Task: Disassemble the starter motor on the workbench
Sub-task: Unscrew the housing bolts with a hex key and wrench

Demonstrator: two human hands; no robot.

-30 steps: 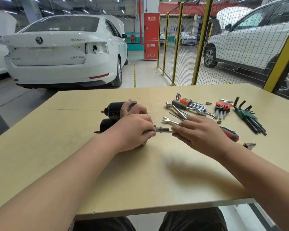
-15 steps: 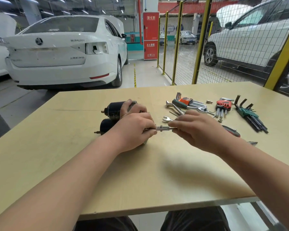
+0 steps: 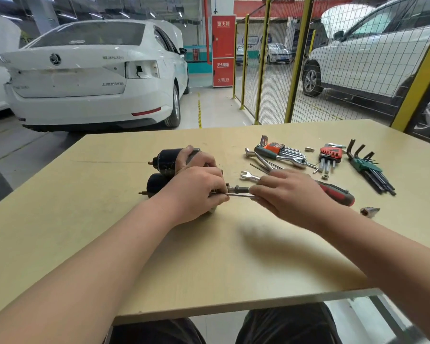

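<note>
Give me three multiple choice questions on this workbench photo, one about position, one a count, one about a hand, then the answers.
1. Where does the hex key set in the green plastic holder lie?
A) at the bench's near edge
B) right of the hex key set in the red holder
C) on the floor

2. How many hex key sets in coloured holders lie on the pale wooden workbench?
A) one
B) two
C) three

3. What is the left hand doing?
A) lying flat on bare wood
B) holding the black cylindrical starter motor
C) lifting a screwdriver

Answers: 1 B, it lies past the red set, rightward. 2 C, there is an orange holder, a red one and a green one. 3 B, its fingers curl over the motor.
</note>
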